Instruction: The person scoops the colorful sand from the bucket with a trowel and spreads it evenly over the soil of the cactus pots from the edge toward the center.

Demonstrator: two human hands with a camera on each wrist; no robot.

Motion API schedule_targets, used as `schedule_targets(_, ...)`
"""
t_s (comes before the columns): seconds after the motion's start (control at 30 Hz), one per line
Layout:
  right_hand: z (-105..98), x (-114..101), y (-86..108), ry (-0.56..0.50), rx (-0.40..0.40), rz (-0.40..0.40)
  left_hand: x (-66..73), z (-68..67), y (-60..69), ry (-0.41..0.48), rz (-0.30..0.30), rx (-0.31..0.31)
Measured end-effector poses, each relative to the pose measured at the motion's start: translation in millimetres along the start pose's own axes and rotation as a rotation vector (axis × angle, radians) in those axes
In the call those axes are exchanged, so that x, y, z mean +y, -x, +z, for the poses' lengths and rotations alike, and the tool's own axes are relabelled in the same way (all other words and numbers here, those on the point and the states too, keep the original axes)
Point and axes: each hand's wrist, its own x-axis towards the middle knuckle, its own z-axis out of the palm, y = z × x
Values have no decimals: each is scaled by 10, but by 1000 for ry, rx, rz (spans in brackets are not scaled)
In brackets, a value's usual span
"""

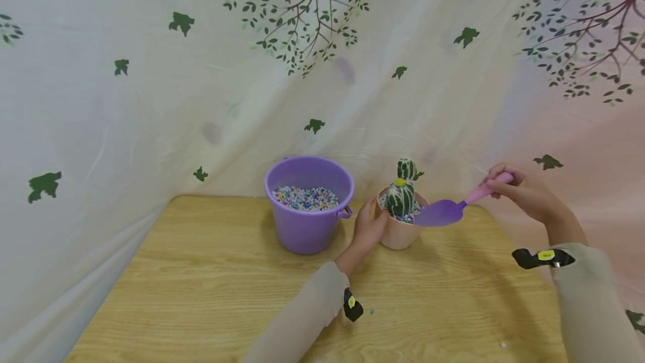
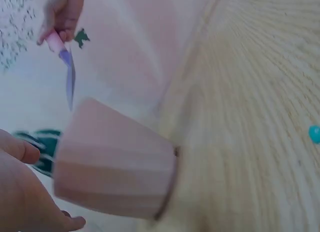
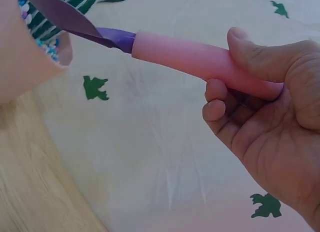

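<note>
A pale pink flower pot stands on the wooden table, holding a green-and-white striped cactus with a yellow bloom among multicoloured pebbles. My left hand holds the pot's left side near the rim, its thumb toward me; the far fingers are mostly hidden. In my right hand I grip the pink handle of a trowel, thumb along the top and fingers curled underneath. The trowel's purple blade is tilted, its tip at the pot's right rim.
Left of the pot stands a purple bucket, partly filled with multicoloured pebbles. A stray turquoise pebble lies on the table. Behind the table's back edge hangs a pale cloth printed with branches and leaves.
</note>
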Motion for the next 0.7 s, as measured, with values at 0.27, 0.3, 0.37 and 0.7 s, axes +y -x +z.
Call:
schedule_targets(0.27,152,-269,-35,-448,33,-246,683,-380,262,8,86,-147)
schedule_targets(0.3,209,-345,-62,-459,58,-257,775,-468,275,21,110,-154)
schedule_targets(0.37,350,-520,-133,-434,115,-261,919,-668,260,41,179,-137)
schedule_targets(0.7,1358,-1273,-744,-167,179,-269,991,-1979,-46,-7,256,233)
